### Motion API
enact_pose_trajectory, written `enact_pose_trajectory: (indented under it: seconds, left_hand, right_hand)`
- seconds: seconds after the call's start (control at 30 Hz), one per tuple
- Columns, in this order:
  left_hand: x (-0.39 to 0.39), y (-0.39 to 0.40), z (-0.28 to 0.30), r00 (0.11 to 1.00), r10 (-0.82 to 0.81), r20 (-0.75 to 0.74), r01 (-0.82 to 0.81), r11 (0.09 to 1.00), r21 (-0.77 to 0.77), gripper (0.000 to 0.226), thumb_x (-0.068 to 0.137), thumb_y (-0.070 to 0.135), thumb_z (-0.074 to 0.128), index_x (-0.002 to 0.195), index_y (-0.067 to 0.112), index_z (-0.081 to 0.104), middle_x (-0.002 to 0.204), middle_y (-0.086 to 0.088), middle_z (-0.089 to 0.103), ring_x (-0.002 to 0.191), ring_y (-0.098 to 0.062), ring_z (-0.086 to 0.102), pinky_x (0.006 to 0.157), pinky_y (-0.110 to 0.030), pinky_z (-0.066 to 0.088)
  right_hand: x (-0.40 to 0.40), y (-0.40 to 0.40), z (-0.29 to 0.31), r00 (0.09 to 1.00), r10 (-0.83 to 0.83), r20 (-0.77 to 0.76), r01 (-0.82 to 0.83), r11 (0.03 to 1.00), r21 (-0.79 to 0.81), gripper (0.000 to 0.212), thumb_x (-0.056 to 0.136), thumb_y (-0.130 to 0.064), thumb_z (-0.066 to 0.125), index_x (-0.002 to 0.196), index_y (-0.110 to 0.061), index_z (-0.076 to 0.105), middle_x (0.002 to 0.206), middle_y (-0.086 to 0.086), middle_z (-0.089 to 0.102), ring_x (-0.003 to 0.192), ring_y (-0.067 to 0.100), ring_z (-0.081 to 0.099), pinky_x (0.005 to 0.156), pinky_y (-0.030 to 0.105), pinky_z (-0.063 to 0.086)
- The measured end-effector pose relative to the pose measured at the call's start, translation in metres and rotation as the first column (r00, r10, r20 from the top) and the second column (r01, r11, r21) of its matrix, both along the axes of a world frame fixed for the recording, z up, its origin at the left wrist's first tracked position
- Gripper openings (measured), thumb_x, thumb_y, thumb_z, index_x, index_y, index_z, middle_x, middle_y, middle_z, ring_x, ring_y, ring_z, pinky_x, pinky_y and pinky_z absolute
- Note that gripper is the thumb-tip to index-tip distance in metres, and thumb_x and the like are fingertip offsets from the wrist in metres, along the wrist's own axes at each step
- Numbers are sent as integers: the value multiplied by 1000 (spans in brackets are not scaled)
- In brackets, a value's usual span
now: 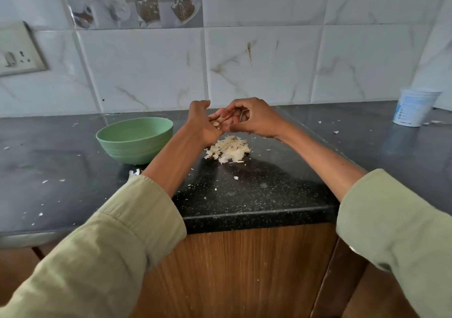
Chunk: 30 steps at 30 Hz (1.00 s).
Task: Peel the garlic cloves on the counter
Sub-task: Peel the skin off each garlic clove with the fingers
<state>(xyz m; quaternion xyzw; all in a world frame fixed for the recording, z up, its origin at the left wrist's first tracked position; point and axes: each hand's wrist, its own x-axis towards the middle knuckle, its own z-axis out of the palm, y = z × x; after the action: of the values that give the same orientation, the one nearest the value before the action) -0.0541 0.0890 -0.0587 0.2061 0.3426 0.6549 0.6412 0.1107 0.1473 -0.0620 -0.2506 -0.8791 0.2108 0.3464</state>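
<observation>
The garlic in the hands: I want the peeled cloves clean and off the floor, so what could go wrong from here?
1. The small garlic pieces lie loosely on the left hand, held above the pile of skins; if one slips, it may drop in among the peelings.
2. The right hand works in mid-air away from the green bowl, so a clove could miss it.
3. The skins lie close to the counter edge and may scatter to the floor.

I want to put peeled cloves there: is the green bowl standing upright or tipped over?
Upright. The green bowl rests on its base on the dark counter, its rim facing up. Its contents cannot be told from this angle.
</observation>
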Motion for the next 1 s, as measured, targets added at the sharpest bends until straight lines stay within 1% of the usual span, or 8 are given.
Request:
enact_pose_trajectory:
  seconds: [0.1, 0.23, 0.37, 0.5, 0.63, 0.73, 0.87, 1.0]
  left_hand:
    - [5, -4, 0, 999, -46, -27, 46, 999, 21, 47, 109, 35, 42, 114, -7, 62, 121, -23, 72, 98, -35, 73, 76, -39, 61]
    - [13, -8, -1, 987, -132, -95, 143, 983, 119, 62, 109, 44, 43, 131, -14, 52, 94, -21, 68, 81, -36, 69, 70, -38, 55]
    - [26, -11, -3, 910, -333, -248, 389, 893, 227, 81, 108, 59, 34, 131, -16, 52, 103, -26, 69, 90, -38, 62, 88, -44, 48]
    - [44, -7, -12, 749, -455, -482, 585, 795, 159, 95, 103, 69, 38, 145, -16, 45, 126, -34, 52, 112, -43, 50, 115, -50, 36]
    - [45, -1, -14, 678, -378, -630, 564, 818, 116, 86, 102, 61, 53, 144, -13, 46, 137, -37, 57, 131, -47, 57, 121, -46, 38]
    - [39, -2, -7, 649, -172, -741, 418, 894, 159, 55, 106, 43, 54, 138, -2, 58, 131, -22, 70, 123, -31, 69, 115, -45, 49]
    - [31, -2, -11, 325, 161, -932, 261, 932, 252, 18, 102, 19, 67, 114, 7, 74, 102, -5, 81, 103, -21, 76, 95, -38, 62]
    - [29, 1, -19, 38, 275, -961, 259, 926, 276, 9, 92, 13, 77, 100, 15, 79, 88, 5, 81, 95, -11, 76, 88, -28, 59]
  right_hand:
    - [-2, -2, 0, 1000, 27, 7, -27, 1000, 8, 38, 79, -25, 92, 113, -16, 77, 87, 6, 75, 64, 2, 62, 63, 20, 51]
    - [0, -4, 2, 999, 37, 12, -37, 999, -28, 35, 79, -27, 91, 106, -9, 78, 85, 8, 77, 64, 12, 71, 60, 26, 57]
    - [26, 2, 22, 993, 57, 104, -34, 976, -217, 29, 81, -16, 89, 103, -2, 75, 86, 15, 77, 71, 19, 74, 66, 26, 60]
    - [58, 7, 29, 947, 87, 309, 46, 916, -398, 27, 83, -8, 86, 105, 0, 73, 97, 24, 76, 80, 25, 73, 69, 23, 60]
    - [68, 12, 29, 924, 118, 363, 81, 868, -490, 26, 83, -6, 85, 105, 0, 71, 97, 22, 77, 82, 26, 73, 71, 24, 61]
    - [70, 14, 28, 904, 109, 413, 118, 865, -487, 22, 88, -8, 82, 107, -3, 71, 100, 19, 79, 82, 21, 74, 73, 22, 60]
    - [73, 18, 26, 890, 98, 445, 147, 863, -484, 21, 94, -14, 77, 111, -3, 72, 102, 17, 79, 81, 15, 73, 71, 20, 56]
    - [73, 22, 23, 897, 64, 438, 172, 860, -479, 20, 98, -14, 73, 114, -3, 72, 99, 15, 79, 76, 13, 68, 68, 22, 52]
